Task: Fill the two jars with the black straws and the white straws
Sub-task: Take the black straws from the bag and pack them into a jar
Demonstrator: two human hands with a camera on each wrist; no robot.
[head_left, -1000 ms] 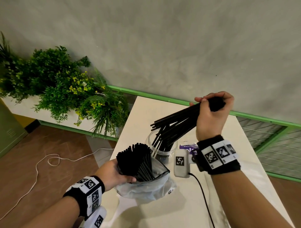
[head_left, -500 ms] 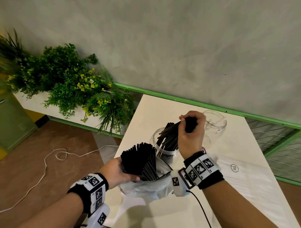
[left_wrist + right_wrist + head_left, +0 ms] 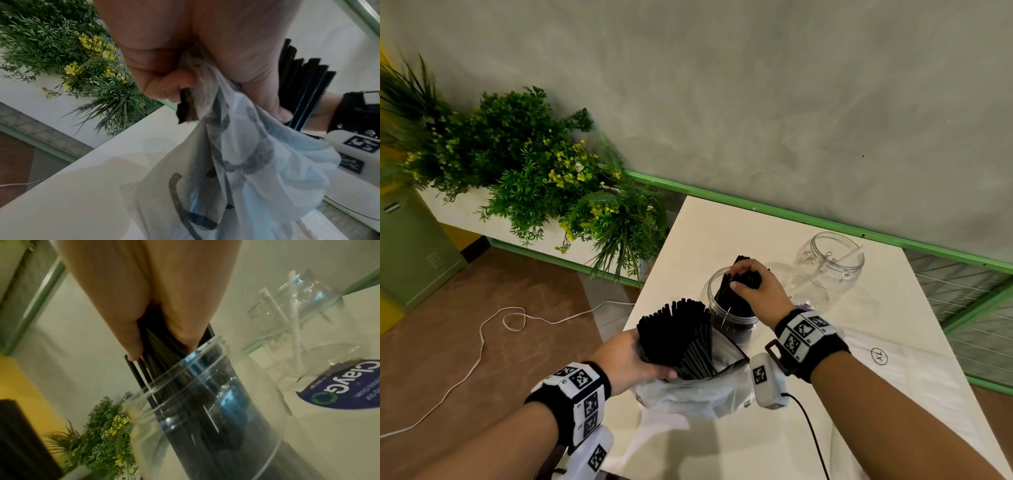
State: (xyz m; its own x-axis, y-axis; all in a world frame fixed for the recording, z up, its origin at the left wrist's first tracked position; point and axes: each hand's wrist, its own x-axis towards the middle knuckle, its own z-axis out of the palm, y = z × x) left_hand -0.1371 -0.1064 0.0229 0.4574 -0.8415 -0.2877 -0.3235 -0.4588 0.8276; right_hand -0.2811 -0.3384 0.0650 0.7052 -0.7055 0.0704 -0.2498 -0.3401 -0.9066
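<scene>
A clear jar [image 3: 732, 315] [image 3: 205, 410] stands mid-table with black straws in it. My right hand [image 3: 751, 289] [image 3: 164, 313] grips a bunch of black straws [image 3: 162, 353] whose lower ends are inside that jar. A second clear jar [image 3: 828, 267] [image 3: 298, 308] stands further right and holds a few white straws [image 3: 295, 331]. My left hand [image 3: 630, 359] [image 3: 205, 56] holds a thin plastic bag [image 3: 688, 394] [image 3: 246, 162] together with the fanned bundle of black straws [image 3: 681, 332] [image 3: 304, 91] sticking out of it.
The table [image 3: 722, 233] meets a grey wall edged with a green rail [image 3: 791, 216]. A planter of green plants [image 3: 534, 178] stands left of it. A white cable [image 3: 493, 329] lies on the brown floor. A blue-labelled white pack [image 3: 339, 402] lies beside the jars.
My right hand came down and left from above the table, lowering its bunch of black straws from a slant into the near jar. The left hand kept its hold on the bag.
</scene>
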